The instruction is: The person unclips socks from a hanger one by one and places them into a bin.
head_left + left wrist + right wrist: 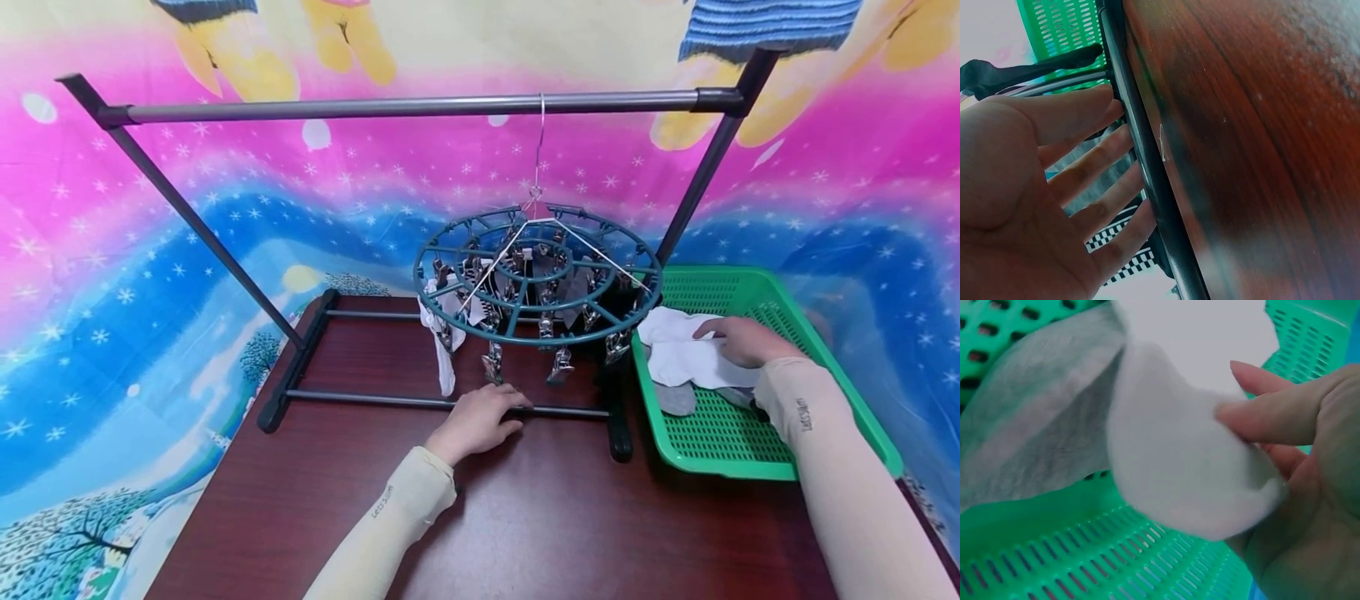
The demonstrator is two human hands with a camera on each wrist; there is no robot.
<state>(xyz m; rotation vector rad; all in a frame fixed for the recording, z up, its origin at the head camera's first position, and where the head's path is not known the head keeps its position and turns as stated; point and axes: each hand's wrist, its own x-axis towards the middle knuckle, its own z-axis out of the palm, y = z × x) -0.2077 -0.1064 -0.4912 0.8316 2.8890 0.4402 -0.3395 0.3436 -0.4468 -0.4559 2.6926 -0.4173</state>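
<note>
My right hand (750,340) is over the green basket and pinches a white sock (667,333). In the right wrist view the thumb (1272,415) lies on top of the white cloth, with other fingers behind it. A grey sock (1041,419) lies beside it in that view. My left hand (480,421) rests at the lower front bar (375,402) of the rack, fingers extended and holding nothing. Just above it hangs a round clip hanger (540,340) with metal clips, several of them bare. A white sock (444,358) dangles from its left side.
The green basket (720,467) stands right of the rack on the dark red table (555,517). Black rack posts (202,225) carry a top rail (375,107), from which the hanger hangs by its hook. Dark and patterned socks hang among the clips. A printed cloth backs everything.
</note>
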